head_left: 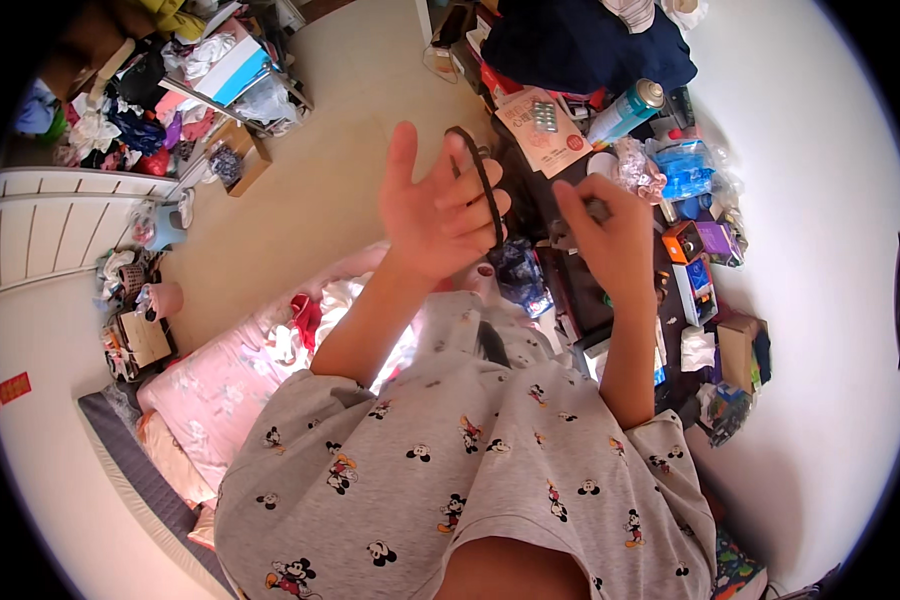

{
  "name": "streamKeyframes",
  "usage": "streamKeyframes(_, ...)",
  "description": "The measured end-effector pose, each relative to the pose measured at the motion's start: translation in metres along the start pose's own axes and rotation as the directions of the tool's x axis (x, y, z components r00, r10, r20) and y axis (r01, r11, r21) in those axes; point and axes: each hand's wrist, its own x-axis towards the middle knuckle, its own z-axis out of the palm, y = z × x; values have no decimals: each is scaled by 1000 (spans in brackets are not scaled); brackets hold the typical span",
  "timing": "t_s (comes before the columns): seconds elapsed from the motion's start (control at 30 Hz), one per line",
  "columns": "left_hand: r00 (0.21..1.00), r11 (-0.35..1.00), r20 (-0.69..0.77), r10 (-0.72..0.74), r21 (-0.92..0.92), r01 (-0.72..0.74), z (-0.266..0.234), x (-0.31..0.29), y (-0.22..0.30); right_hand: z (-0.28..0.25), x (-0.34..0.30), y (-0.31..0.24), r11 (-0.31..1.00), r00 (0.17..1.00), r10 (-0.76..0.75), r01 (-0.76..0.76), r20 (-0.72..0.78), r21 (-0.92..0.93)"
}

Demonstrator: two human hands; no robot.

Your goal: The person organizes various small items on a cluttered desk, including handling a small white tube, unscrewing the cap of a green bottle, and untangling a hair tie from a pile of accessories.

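My left hand (432, 215) is raised in the middle, palm showing, with its thumb up and its fingers partly bent. A thin black elastic band (491, 196), like a hair tie, is looped over those fingers. To its right, my right hand (616, 232) is closed, its fingers curled in toward the thumb. Something dark shows between the thumb and fingers, but I cannot make out whether they hold it. The two hands are apart, above a dark, cluttered desk (582, 290).
On the desk lie a book (544, 135) with a blister pack (544, 116) on it, a spray can (627, 112) and a blue plastic pack (685, 168). A pink bed (205, 410) is at lower left. Clothes (120, 125) are piled at far left, near a cardboard box (250, 160).
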Motion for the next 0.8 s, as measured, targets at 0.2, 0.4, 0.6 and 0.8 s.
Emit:
streamKeyframes(0.2, 1000, 999, -7, -6, -39, 6, 1, 1, 0, 2, -4, -30, 979, 962, -34, -22, 271, 201)
streamKeyframes(0.4, 1000, 995, 4, -21, -94, 21, 0, 1, -3, 8, -2, -34, 941, 937, -33, -87, 347, 326)
streamKeyframes(0.6, 999, 991, 40, -28, -129, 33, 0, 1, -1, 21, -2, -20, 941, 959, -90, -6, 269, 338)
streamKeyframes(0.8, 1000, 991, 5, -9, -134, 10, 3, -4, 5, 16, 1, -20, 922, 974, -62, -29, 219, 387)
